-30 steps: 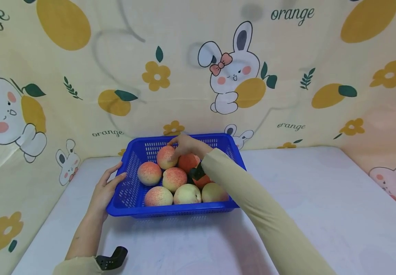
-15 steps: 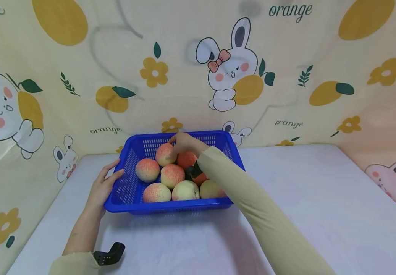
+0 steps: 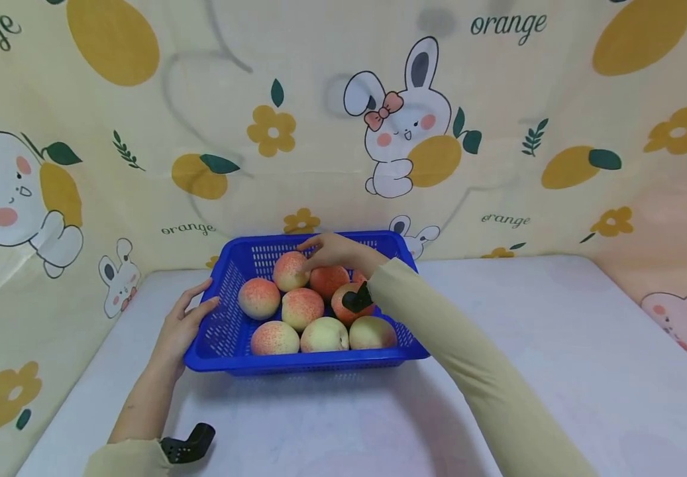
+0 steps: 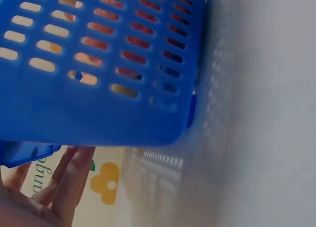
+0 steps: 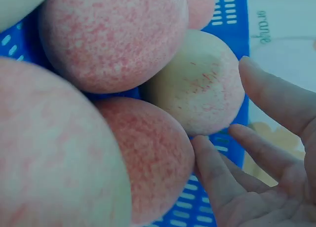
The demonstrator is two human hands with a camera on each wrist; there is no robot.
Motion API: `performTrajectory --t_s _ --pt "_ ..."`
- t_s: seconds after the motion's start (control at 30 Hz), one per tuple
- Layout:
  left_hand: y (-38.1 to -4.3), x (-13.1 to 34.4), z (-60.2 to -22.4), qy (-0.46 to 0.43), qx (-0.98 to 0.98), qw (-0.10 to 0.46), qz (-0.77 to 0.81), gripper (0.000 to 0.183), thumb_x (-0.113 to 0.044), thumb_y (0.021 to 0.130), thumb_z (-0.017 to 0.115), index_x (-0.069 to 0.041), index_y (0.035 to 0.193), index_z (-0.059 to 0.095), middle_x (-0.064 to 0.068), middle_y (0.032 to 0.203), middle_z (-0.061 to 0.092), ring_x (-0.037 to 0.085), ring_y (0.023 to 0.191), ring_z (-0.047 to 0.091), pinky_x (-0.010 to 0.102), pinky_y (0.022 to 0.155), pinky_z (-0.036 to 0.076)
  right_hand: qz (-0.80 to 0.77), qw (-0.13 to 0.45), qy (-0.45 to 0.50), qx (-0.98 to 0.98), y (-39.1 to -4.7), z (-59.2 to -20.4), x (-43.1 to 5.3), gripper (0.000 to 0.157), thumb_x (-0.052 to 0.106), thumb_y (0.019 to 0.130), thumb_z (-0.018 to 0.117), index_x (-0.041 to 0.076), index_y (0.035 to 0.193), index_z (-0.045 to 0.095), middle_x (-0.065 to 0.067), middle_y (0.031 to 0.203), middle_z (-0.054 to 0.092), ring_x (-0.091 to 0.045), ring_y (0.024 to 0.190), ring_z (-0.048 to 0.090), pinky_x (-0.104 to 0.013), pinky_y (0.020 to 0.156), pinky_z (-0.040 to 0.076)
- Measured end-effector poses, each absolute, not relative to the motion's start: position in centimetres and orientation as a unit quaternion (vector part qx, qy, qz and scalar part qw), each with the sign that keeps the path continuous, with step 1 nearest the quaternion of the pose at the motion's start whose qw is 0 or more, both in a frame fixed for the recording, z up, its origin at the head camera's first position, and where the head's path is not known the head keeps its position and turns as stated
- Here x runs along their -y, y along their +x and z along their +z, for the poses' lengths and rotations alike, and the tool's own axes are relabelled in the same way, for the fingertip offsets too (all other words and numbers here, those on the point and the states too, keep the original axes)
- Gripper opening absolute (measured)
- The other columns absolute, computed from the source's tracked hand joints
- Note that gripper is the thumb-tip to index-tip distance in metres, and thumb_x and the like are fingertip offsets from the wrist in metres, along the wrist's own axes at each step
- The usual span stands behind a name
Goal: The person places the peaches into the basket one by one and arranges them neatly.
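Observation:
A blue plastic basket with slotted walls holds several peaches. My left hand grips its left rim, thumb and forefinger tips on the edge. In the left wrist view, fingers extend below the basket's rim. My right hand is over the back of the basket beside a red-and-yellow peach. In the right wrist view, its fingers and thumb are spread loosely round one side of a pale peach, thumb tip at its edge. A redder peach lies close by the fingertips.
More peaches lie around, including a pale one along the front and one at the left. The basket stands on a white table before a printed cloth backdrop. Black wrist mounts sit on both forearms.
My right hand has drawn slightly to the right off the back peach, its fingers loosening, and its forearm uncovers more fruit at the right. My left hand stays at the rim.

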State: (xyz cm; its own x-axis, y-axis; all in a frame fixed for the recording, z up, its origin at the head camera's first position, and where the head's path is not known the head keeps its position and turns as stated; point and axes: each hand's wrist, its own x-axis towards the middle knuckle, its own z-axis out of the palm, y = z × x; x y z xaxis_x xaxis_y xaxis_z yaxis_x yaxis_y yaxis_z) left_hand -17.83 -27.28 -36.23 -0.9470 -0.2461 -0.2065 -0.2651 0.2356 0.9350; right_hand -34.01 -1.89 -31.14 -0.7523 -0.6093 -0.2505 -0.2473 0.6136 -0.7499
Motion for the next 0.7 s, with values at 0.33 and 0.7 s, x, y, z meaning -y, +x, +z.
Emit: performTrajectory --t_s 0.33,0.7 --pt "-17.5 27.9 -35.1 -0.107 -0.916 -0.044 0.385 0.059 -0.046 0.099 0.045 -0.017 0.149 0.035 0.032 0.124 0.052 0.042 0.100 0.058 0.041 0.069 0.057 -0.398 0.259 -0.279 -0.834 -32.6 -29.2 -1.5 0.060 0.026 0.087 0.070 0.012 0.141 0.048 -0.016 0.139 0.051 -0.030 0.129 0.048 -0.049 0.108 0.038" --pt "-17.0 27.8 -33.5 -0.070 -0.971 -0.122 0.195 0.049 -0.039 0.097 0.049 -0.008 0.136 0.051 0.029 0.118 0.057 0.043 0.097 0.060 0.050 0.065 0.055 -0.388 0.210 -0.268 -0.857 -30.9 -28.9 -4.8 0.052 0.032 0.089 0.066 0.015 0.137 0.054 -0.008 0.128 0.061 -0.026 0.118 0.056 -0.049 0.104 0.041"
